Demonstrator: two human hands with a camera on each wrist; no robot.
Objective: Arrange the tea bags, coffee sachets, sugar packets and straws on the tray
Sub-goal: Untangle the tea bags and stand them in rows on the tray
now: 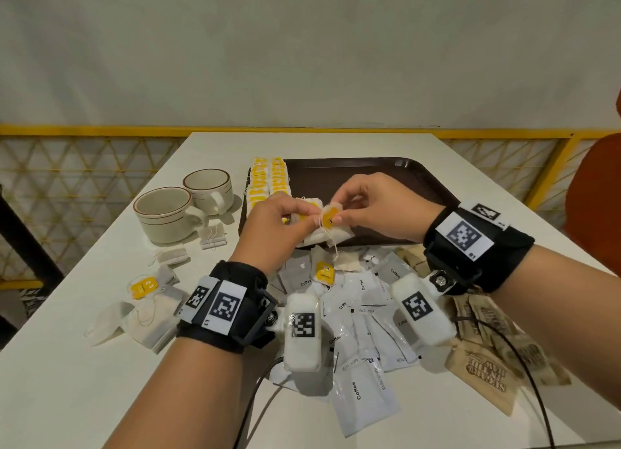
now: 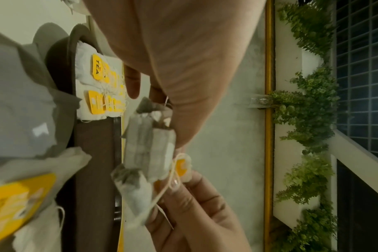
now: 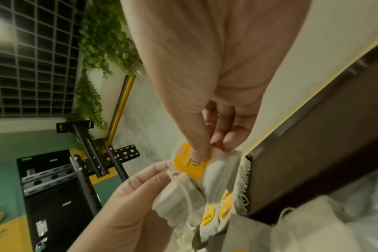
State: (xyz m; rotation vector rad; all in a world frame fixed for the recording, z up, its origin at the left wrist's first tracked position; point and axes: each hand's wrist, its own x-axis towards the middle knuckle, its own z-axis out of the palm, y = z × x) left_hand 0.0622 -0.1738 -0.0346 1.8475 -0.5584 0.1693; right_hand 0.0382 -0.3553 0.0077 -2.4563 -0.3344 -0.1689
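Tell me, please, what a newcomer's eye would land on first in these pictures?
Probably the two hands, left hand and right hand, pinching a tea bag above the brown tray's near edge. Next, the white coffee sachets heaped nearest the person, and yellow-tagged tea bag rows at the tray's left end.

- Two cream cups with brown rim stripes are sitting side by side on the white table, left of centre.
- A yellow railing is running behind the table.
- Green foliage is hanging along a wall.
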